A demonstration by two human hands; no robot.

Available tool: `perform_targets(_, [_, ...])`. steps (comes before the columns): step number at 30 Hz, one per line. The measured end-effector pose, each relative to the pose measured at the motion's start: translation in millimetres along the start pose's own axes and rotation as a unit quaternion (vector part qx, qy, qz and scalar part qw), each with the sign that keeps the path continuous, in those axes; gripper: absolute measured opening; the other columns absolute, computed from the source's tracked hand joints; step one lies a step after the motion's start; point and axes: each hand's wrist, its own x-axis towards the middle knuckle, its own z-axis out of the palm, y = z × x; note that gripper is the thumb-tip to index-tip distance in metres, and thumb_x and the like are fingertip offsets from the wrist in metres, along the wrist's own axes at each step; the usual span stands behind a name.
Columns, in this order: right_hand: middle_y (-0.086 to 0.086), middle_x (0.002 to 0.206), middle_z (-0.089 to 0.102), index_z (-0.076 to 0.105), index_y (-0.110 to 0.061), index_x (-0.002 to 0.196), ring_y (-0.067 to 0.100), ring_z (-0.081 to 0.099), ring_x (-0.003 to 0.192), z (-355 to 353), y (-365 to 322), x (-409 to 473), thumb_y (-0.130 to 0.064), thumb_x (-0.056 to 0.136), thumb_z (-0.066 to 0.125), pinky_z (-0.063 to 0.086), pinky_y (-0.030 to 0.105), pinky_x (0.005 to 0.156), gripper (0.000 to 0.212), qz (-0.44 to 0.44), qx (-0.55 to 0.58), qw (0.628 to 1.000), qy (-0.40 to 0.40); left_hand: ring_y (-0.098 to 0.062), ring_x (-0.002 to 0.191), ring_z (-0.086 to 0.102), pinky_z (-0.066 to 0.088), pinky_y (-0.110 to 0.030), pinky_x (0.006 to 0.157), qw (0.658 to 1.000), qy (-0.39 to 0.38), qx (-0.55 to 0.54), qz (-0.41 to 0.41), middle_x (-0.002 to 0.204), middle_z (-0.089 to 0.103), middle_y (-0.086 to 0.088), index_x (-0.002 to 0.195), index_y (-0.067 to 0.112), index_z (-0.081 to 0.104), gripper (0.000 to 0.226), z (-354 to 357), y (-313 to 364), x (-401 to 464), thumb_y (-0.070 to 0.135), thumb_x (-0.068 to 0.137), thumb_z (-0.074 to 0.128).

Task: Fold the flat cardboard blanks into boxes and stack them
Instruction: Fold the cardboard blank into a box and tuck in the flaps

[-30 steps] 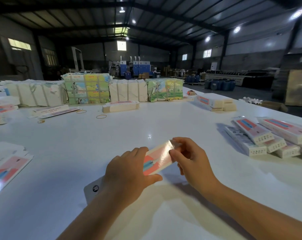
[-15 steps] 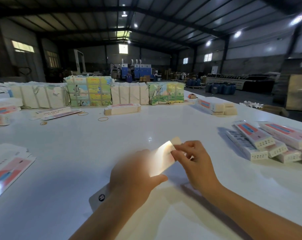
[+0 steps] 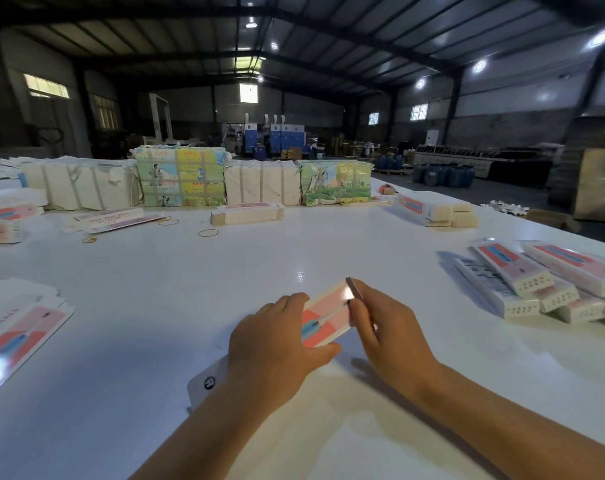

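Hands work together on one long white cardboard box with a pink and blue picture [image 3: 323, 315], held low over the big white table [image 3: 176, 306], right in front of the person. The left hand [image 3: 276, 351] is wrapped around the middle of the box, with the thumb curled under the near edge and the fingers over the top. The right hand [image 3: 384, 327] is at the far end of the box. Its fingers are bent there, and a fingertip touches the small end flap [image 3: 354, 289], which sticks up. The near end of the box, white with a small black round mark, pokes out under the left wrist.

On the right side of the table lies a pile of finished long white boxes with pink tops [image 3: 543, 282], some leaning on others. On the left edge lies a stack of flat pink and white cardboard blanks [image 3: 13, 327]. Farther back sit a small stack of flat blanks [image 3: 247, 213], a few yellow rubber bands [image 3: 208, 232], and a row of wrapped bundles, some white and some with green and yellow pictures [image 3: 179, 176].
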Motion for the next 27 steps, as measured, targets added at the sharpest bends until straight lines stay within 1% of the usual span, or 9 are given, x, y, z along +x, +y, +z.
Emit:
perform_targets(2, [0.0,0.084,0.061,0.057,-0.011,0.118,0.013,0.057,0.072,1.3,-1.6,-1.1,-0.038,0.096,0.03,0.048,0.024,0.068,0.044,0.002,-0.031,0.999,-0.04,-0.003,0.086,0.04,0.034,-0.014,0.072,1.0,0.001,0.008,0.003,0.12,0.052,0.017,0.129,0.035,0.034,0.075,-1.2,-3.4,0.2,0.078,0.07,0.048])
perform_targets(3, [0.001,0.085,0.063,0.058,-0.011,0.118,0.014,0.058,0.074,1.1,-4.4,-1.6,-0.043,0.095,0.031,0.049,0.023,0.069,0.048,0.025,0.001,0.999,-0.044,-0.003,0.087,0.041,0.035,-0.014,0.072,1.0,0.002,0.007,0.005,0.12,0.052,0.017,0.129,0.035,0.035,0.073,-2.0,-5.1,0.1,0.078,0.07,0.049])
perform_targets(4, [0.002,0.085,0.066,0.063,-0.012,0.112,0.016,0.062,0.077,-0.2,-8.2,-1.4,-0.047,0.093,0.033,0.051,0.022,0.07,0.05,0.069,0.08,0.994,-0.036,-0.003,0.087,0.042,0.036,-0.014,0.073,1.0,0.005,0.007,0.008,0.119,0.053,0.017,0.128,0.035,0.035,0.072,-3.1,-6.4,-0.3,0.077,0.071,0.049])
perform_targets(6, [0.001,0.084,0.072,0.073,-0.017,0.094,0.018,0.068,0.083,-3.8,-13.4,0.6,-0.05,0.09,0.041,0.056,0.023,0.076,0.046,0.165,0.262,0.951,-0.02,-0.004,0.088,0.047,0.035,-0.013,0.072,1.0,0.014,0.013,0.017,0.118,0.053,0.017,0.127,0.036,0.035,0.07,-4.4,-7.9,-0.7,0.076,0.072,0.05])
perform_targets(9, [0.004,0.094,0.075,0.078,-0.021,0.091,0.022,0.07,0.093,-8.5,-12.7,6.2,-0.034,0.094,0.05,0.057,0.028,0.081,0.03,0.204,0.379,0.902,-0.038,-0.005,0.094,0.052,0.034,-0.014,0.073,0.999,0.025,0.03,0.03,0.119,0.053,0.017,0.128,0.036,0.033,0.069,-4.4,-8.5,0.5,0.076,0.073,0.05])
perform_targets(12, [0.011,0.1,0.074,0.075,-0.017,0.101,0.028,0.069,0.096,-10.3,-10.7,8.4,-0.011,0.094,0.052,0.057,0.029,0.078,0.024,0.225,0.434,0.872,-0.021,-0.003,0.084,0.041,0.03,-0.015,0.07,0.998,0.032,0.046,0.034,0.119,0.053,0.018,0.128,0.037,0.031,0.071,-4.4,-8.8,1.8,0.078,0.072,0.048])
perform_targets(18, [0.011,0.098,0.074,0.079,-0.023,0.089,0.027,0.071,0.093,-11.4,-9.3,9.1,-0.007,0.095,0.049,0.057,0.03,0.078,0.035,0.229,0.445,0.866,-0.025,-0.005,0.093,0.052,0.03,-0.014,0.067,0.997,0.048,0.042,0.051,0.12,0.053,0.019,0.128,0.038,0.032,0.071,-3.0,-10.4,0.9,0.078,0.072,0.049])
perform_targets(23, [0.01,0.096,0.074,0.079,-0.024,0.087,0.027,0.071,0.092,-12.5,-9.4,8.7,-0.008,0.097,0.045,0.058,0.029,0.076,0.039,0.236,0.447,0.863,-0.023,-0.004,0.088,0.049,0.029,-0.014,0.065,0.995,0.059,0.046,0.064,0.119,0.054,0.02,0.128,0.038,0.032,0.072,-3.2,-11.7,0.7,0.078,0.071,0.049])
perform_targets(27, [0.003,0.091,0.076,0.079,-0.032,0.082,0.021,0.072,0.089,-12.7,-12.3,7.0,-0.002,0.097,0.044,0.057,0.025,0.073,0.049,0.209,0.408,0.888,-0.028,-0.006,0.092,0.056,0.026,-0.012,0.061,0.993,0.07,0.056,0.078,0.118,0.056,0.018,0.129,0.036,0.036,0.072,-2.8,-11.9,-0.1,0.078,0.071,0.049])
